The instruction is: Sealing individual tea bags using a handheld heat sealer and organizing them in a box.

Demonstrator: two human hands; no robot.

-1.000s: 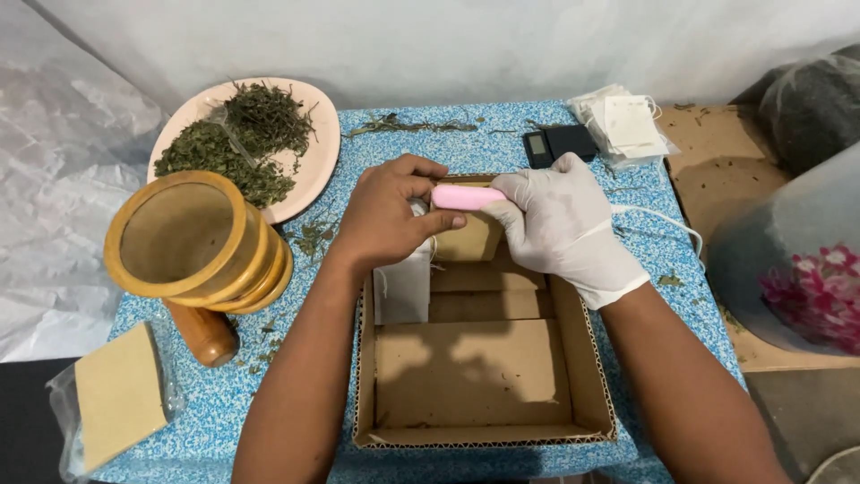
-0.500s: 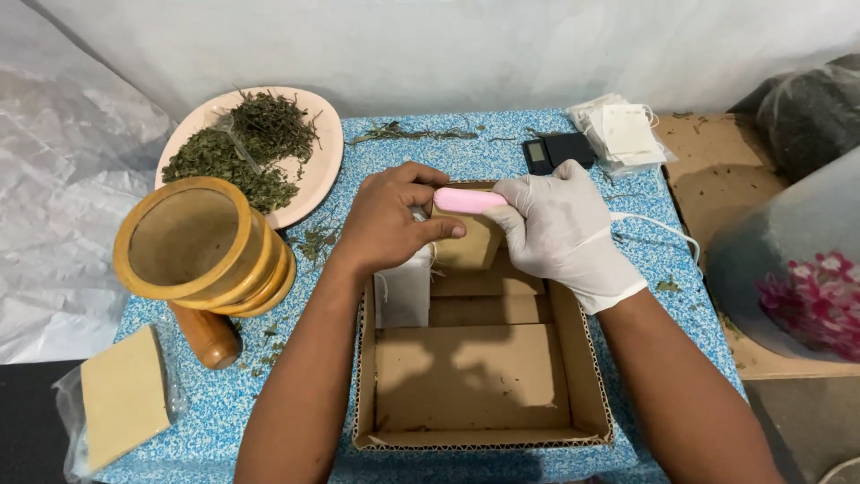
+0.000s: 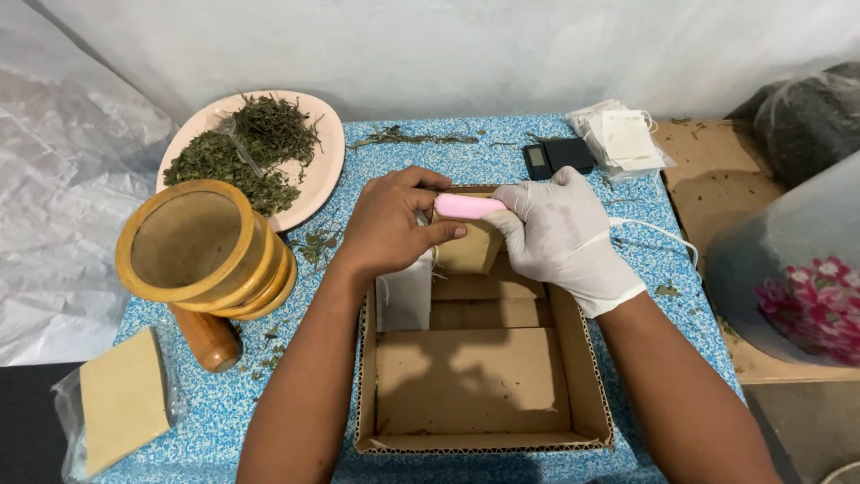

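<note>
Sealing looks mid-way: your left hand [image 3: 387, 226] pinches the white sachet [image 3: 405, 300], your gloved right hand [image 3: 560, 237] grips the pink sealer [image 3: 468, 206] over the cardboard box [image 3: 484, 385].

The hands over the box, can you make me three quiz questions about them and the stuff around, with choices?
1. Where is the plate of dried green herbs?
A. inside the cardboard box
B. on the table, beyond the wooden mortar
C. on the floor

2. What colour is the small tool that the hands hold?
A. pink
B. black
C. yellow

3. Which hand wears a white glove?
A. the left hand
B. both
C. the right hand

Answers: 1 B, the plate sits on the blue speckled table past the mortar. 2 A, the tool above the cardboard box is pink. 3 C, the right hand is gloved and the left hand is bare.
</note>
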